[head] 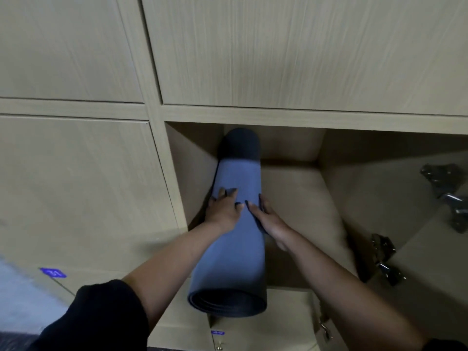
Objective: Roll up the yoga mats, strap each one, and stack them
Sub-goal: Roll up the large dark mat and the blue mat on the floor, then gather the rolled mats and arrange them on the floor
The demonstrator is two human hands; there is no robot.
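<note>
A rolled blue yoga mat [238,249] lies lengthwise in an open wooden locker compartment [291,198], its far end in shadow near the back wall and its spiral end sticking out towards me. My left hand [224,209] lies on the roll's left side with the fingers spread over the top. My right hand [268,219] holds the right side, fingers laid flat along the mat. No strap shows on the roll.
Closed wooden locker doors [76,186] surround the open compartment, two with small blue number labels [53,272]. The open door [435,262] hangs at the right with metal hinges [382,259]. Free floor space lies to the right of the mat inside the compartment.
</note>
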